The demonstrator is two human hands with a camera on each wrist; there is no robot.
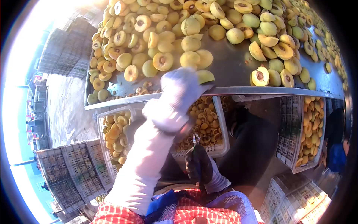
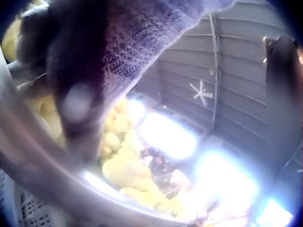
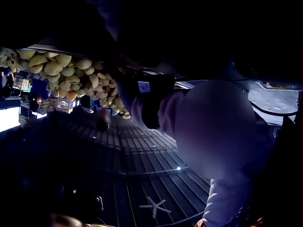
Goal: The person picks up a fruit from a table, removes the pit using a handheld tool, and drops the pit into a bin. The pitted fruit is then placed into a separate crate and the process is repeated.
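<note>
Gloved, the left hand [image 1: 179, 95] curls around a peach half [image 1: 205, 76] at the steel table's front edge [image 1: 261, 90]. Low by the lap, the right hand [image 1: 199, 164] grips a small knife [image 1: 195, 141]. Fruit could slip off into the crate [image 1: 220, 149] below if tugged carelessly.
</note>
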